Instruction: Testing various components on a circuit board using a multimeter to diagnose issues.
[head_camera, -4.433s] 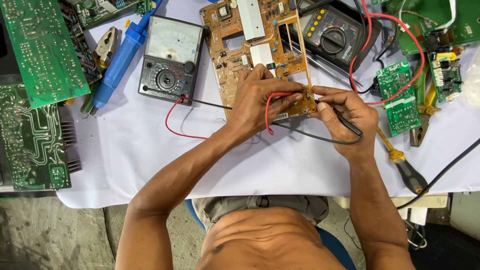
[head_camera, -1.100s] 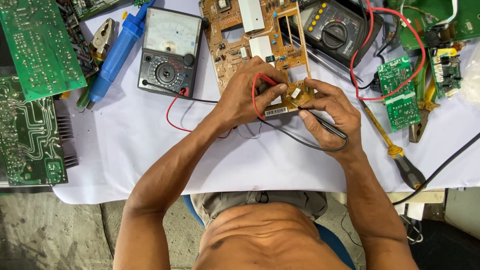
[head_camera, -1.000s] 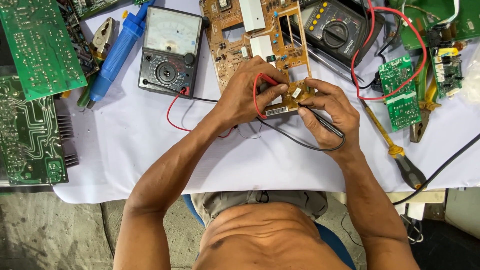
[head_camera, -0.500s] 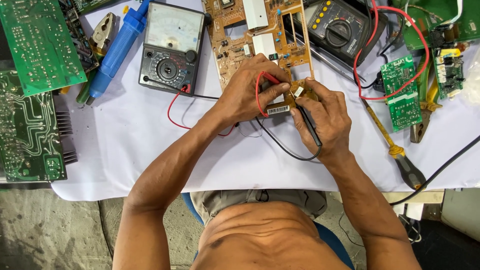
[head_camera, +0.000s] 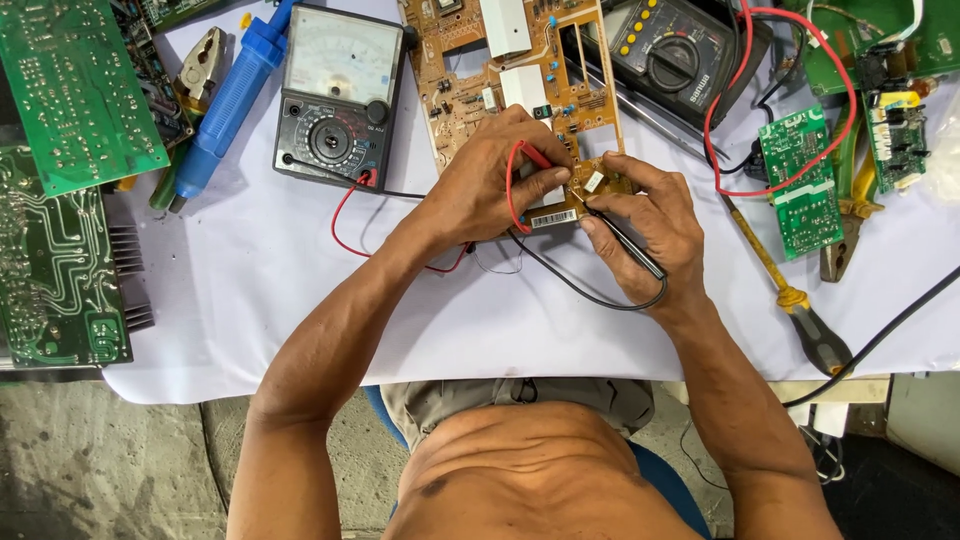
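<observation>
A person sits at a white cloth-covered table (head_camera: 300, 290), seen from above, both hands meeting over the lower end of a long tan-brown printed circuit board (head_camera: 480, 60) that runs from the centre toward 12 o'clock.

The left hand (head_camera: 490, 185) is curled closed, pinching a thin red-tipped test probe (head_camera: 535, 157) between thumb and fingers and pressing it to the board. The right hand (head_camera: 645, 225), just at 3 o'clock of the left, is likewise closed, gripping a slim black test probe (head_camera: 625, 240) like a pen, tip on the board's bottom edge. The exact contact points are hidden by the fingers.

A red lead and a black lead trail to a grey analogue meter with a white dial face (head_camera: 340, 95) at 11 o'clock, so both probes are plugged in and placed; the measuring looks under way, and the needle is too small to read.

Counted: two meters, the second a black digital one with yellow buttons (head_camera: 680, 50) at 1 o'clock; two probes in hand; at least five green circuit boards, two large at 9 and 10 o'clock (head_camera: 75, 95) and about three smaller at 2 o'clock (head_camera: 800, 185); one blue plastic desoldering pump (head_camera: 235, 95) at 10 o'clock; one yellow-shafted screwdriver with a dark handle (head_camera: 790, 290) at 3 o'clock.
</observation>
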